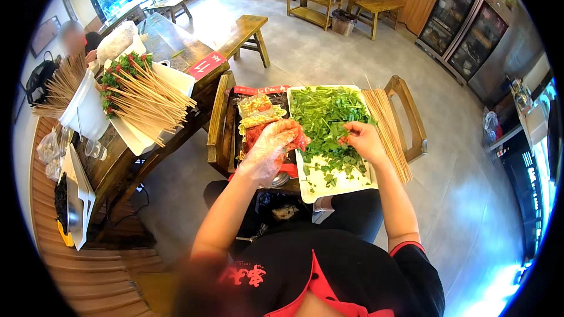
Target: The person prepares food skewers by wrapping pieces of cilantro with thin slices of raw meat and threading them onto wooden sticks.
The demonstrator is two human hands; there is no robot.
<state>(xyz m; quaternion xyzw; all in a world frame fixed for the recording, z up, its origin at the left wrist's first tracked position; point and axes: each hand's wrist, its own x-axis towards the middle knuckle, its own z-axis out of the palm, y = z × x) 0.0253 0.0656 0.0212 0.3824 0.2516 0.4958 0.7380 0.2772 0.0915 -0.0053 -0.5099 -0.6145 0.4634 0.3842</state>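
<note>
My left hand point(265, 151), in a clear plastic glove, is closed around a piece of red raw meat point(302, 141). It hovers over the left side of a pale tray point(322, 191). Heaped leafy green herbs point(326, 105) fill most of that tray. At the herbs' right edge my bare right hand point(367, 144) pinches some of the leaves, fingertips together. Beneath and beyond the gloved hand lies more red meat, beside yellowish wrapped packs point(258, 111). Bare wooden skewers point(385, 126) lie in a bundle to the right of the herbs.
On the wooden table point(202, 91) at left, a white tray point(182, 79) bears skewers loaded with greens and meat point(141, 82). A white container point(82, 108) there holds more sticks. Another person sits behind it. Wooden stool arms point(414, 120) flank my work; a glass-door fridge point(464, 29) stands far right.
</note>
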